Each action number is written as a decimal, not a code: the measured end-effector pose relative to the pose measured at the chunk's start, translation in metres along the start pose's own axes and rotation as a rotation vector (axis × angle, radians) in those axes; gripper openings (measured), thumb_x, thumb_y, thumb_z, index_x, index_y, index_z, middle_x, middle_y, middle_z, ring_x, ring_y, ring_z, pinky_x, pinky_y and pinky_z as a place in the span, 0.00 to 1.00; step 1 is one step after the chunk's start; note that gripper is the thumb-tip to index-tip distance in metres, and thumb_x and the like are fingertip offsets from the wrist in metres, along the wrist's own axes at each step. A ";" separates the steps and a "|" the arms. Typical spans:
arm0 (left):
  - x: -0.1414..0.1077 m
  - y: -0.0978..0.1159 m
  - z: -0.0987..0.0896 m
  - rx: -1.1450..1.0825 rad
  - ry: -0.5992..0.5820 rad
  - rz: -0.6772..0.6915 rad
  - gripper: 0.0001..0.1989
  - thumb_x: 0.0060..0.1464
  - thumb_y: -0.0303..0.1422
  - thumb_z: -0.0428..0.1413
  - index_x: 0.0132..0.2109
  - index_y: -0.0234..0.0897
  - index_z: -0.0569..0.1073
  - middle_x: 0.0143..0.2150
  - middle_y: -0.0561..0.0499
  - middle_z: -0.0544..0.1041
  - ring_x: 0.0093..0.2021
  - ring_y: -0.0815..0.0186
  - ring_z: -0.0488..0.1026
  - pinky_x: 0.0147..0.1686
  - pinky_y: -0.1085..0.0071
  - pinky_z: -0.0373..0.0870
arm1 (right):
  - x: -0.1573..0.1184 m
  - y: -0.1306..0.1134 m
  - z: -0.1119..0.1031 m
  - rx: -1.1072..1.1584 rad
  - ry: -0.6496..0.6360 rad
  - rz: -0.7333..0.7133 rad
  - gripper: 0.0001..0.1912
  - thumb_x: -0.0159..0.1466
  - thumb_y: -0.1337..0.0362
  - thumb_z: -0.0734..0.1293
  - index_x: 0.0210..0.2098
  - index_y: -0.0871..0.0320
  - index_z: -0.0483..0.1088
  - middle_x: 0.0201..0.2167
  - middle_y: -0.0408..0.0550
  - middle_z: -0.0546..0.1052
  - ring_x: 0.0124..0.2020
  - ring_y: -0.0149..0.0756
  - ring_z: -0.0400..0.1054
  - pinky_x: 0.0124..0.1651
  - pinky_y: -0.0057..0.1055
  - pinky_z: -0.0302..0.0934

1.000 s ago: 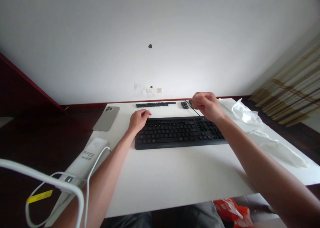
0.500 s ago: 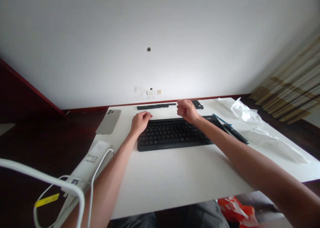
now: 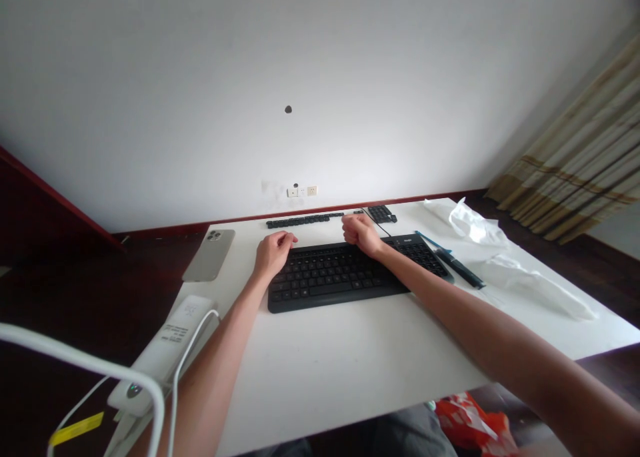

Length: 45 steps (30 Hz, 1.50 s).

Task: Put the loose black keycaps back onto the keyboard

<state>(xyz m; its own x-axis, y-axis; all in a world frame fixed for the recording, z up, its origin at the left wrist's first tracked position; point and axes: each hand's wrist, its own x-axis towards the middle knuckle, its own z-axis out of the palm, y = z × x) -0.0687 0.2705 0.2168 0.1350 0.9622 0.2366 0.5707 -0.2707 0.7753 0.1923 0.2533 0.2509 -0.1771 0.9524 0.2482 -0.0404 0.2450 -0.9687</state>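
Head view: my right hand is balled into a fist over the far edge of the black keyboard, my left hand half curled by its far left corner, and I can't tell whether either holds anything. The keyboard lies on the white table; a careless forward knuckle sweep could scatter the loose keycaps lined up beyond it.

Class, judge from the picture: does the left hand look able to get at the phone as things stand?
Probably yes: the phone lies face down on the table, with nothing seen between it and the left hand at the corner of the keyboard.
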 end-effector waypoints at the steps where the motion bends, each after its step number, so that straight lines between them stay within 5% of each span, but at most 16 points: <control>1: 0.000 0.000 0.000 -0.004 0.002 -0.001 0.18 0.63 0.43 0.51 0.34 0.42 0.81 0.32 0.52 0.82 0.34 0.62 0.77 0.35 0.69 0.64 | -0.001 0.002 0.002 -0.120 -0.028 -0.022 0.27 0.64 0.50 0.66 0.19 0.53 0.47 0.17 0.35 0.47 0.19 0.26 0.41 0.23 0.30 0.37; 7: 0.000 -0.001 0.001 -0.018 0.003 0.008 0.17 0.63 0.41 0.51 0.33 0.42 0.81 0.32 0.53 0.82 0.34 0.62 0.77 0.35 0.69 0.64 | -0.009 0.006 0.009 -0.769 0.003 -0.256 0.25 0.67 0.55 0.63 0.20 0.55 0.49 0.19 0.37 0.52 0.24 0.28 0.45 0.30 0.31 0.44; 13: -0.001 0.002 0.000 -0.013 -0.002 -0.005 0.17 0.62 0.41 0.51 0.32 0.42 0.80 0.31 0.53 0.81 0.33 0.62 0.76 0.34 0.69 0.63 | 0.007 0.012 -0.001 -0.967 0.119 -0.261 0.23 0.68 0.55 0.61 0.19 0.56 0.56 0.18 0.39 0.57 0.23 0.29 0.48 0.30 0.30 0.46; 17: 0.000 0.003 0.000 -0.021 -0.001 -0.005 0.16 0.62 0.41 0.51 0.33 0.41 0.81 0.31 0.53 0.81 0.32 0.63 0.75 0.34 0.69 0.64 | 0.026 0.019 -0.004 -1.091 -0.015 -0.193 0.13 0.68 0.57 0.63 0.31 0.57 0.73 0.21 0.41 0.69 0.23 0.30 0.57 0.32 0.29 0.49; 21: 0.000 0.001 0.000 -0.024 -0.003 -0.007 0.16 0.62 0.41 0.51 0.33 0.41 0.81 0.30 0.53 0.81 0.32 0.63 0.75 0.33 0.70 0.63 | 0.031 0.025 -0.006 -1.174 -0.001 -0.118 0.17 0.67 0.62 0.63 0.53 0.54 0.74 0.26 0.43 0.76 0.27 0.35 0.65 0.34 0.29 0.52; 26: -0.001 0.001 0.000 -0.013 -0.002 -0.012 0.16 0.61 0.41 0.52 0.33 0.42 0.80 0.30 0.54 0.80 0.31 0.64 0.74 0.33 0.70 0.62 | 0.030 0.030 -0.011 -1.261 0.029 -0.025 0.24 0.66 0.63 0.63 0.61 0.53 0.72 0.30 0.46 0.80 0.32 0.41 0.71 0.36 0.31 0.57; 32: 0.000 0.003 0.000 -0.015 -0.002 -0.015 0.15 0.61 0.40 0.52 0.32 0.42 0.80 0.29 0.54 0.79 0.31 0.65 0.73 0.32 0.70 0.61 | 0.035 0.034 -0.012 -1.297 0.002 0.075 0.24 0.66 0.61 0.64 0.61 0.52 0.74 0.32 0.48 0.82 0.37 0.44 0.74 0.42 0.34 0.62; 39: -0.001 0.004 0.000 -0.019 -0.004 -0.018 0.16 0.61 0.40 0.51 0.32 0.41 0.80 0.29 0.54 0.79 0.31 0.64 0.73 0.32 0.70 0.62 | 0.030 0.028 -0.012 -1.280 0.036 0.036 0.16 0.66 0.62 0.63 0.47 0.52 0.81 0.31 0.48 0.81 0.34 0.41 0.74 0.41 0.33 0.62; 45: -0.001 0.003 -0.001 -0.018 -0.006 -0.013 0.16 0.60 0.41 0.51 0.32 0.41 0.80 0.29 0.54 0.79 0.30 0.65 0.73 0.32 0.70 0.62 | 0.030 0.029 -0.013 -1.265 0.063 0.031 0.22 0.64 0.63 0.65 0.57 0.51 0.77 0.30 0.45 0.81 0.34 0.40 0.73 0.42 0.33 0.63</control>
<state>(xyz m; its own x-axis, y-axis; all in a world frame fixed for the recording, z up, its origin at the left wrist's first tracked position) -0.0674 0.2686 0.2194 0.1329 0.9657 0.2232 0.5579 -0.2590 0.7884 0.1989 0.2917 0.2303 -0.1128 0.9591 0.2595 0.9340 0.1915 -0.3015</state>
